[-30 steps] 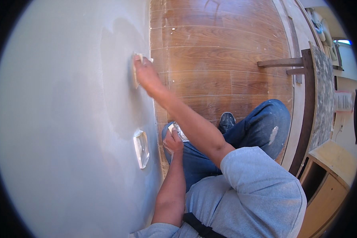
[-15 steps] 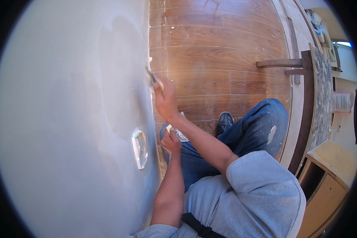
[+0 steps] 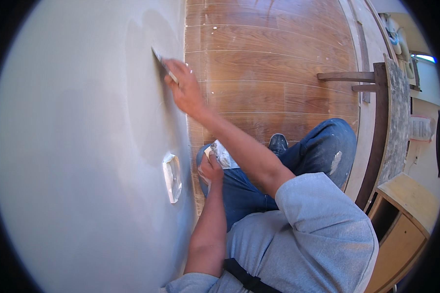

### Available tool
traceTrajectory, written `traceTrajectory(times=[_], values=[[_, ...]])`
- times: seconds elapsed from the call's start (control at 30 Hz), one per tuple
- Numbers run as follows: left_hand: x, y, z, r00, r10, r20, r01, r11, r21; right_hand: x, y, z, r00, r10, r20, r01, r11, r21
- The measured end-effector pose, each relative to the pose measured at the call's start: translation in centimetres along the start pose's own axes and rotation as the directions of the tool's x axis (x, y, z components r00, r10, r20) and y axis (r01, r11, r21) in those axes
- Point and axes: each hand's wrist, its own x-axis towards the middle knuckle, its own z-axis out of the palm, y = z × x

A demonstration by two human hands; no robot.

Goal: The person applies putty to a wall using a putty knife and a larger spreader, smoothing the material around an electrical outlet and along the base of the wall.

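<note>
My right hand (image 3: 185, 90) is closed around the handle of a putty knife (image 3: 159, 59), whose thin blade meets the grey wall (image 3: 93, 122) on the left. Around the blade the wall has a darker, damp-looking patch (image 3: 149, 36). Lower down, beside my left knee, my left hand (image 3: 211, 170) grips a flat putty-smeared tool (image 3: 224, 157); its pale end shows by my thumb, and my right forearm partly covers it. Near that hand, a wall box (image 3: 172, 178) edged with whitish tape or film is set in the wall.
Wood-look floor (image 3: 259, 63) with small white crumbs (image 3: 215, 28) runs along the wall. To the right stand a dark wooden frame (image 3: 379, 112) with legs jutting over the floor, a stained board (image 3: 397, 122) and a wooden cabinet (image 3: 401, 229). My bent knees are close to the wall.
My right hand has moved up and left with the putty knife, from the wall's bottom edge onto the wall face. My left hand stays nearly still, and more of its smeared tool shows.
</note>
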Motion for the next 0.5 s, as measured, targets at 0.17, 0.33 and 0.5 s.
traceTrajectory(times=[0.17,0.33,0.5], values=[[-0.3,-1.4,0.0,0.964,-0.259,0.061,0.250,0.960,0.126,-7.9,-5.6,0.2,0.994,0.048,0.102,-0.046,0.999,-0.020],[0.3,1.1,-0.6,0.940,-0.292,0.179,0.217,0.912,0.347,-13.7,-8.8,-2.4,0.973,-0.006,0.231,0.002,1.000,0.019],[-0.2,-2.9,-0.1,0.987,-0.137,0.083,0.111,0.959,0.260,-15.4,-6.1,-5.6,0.926,0.075,0.371,-0.073,0.997,-0.020]])
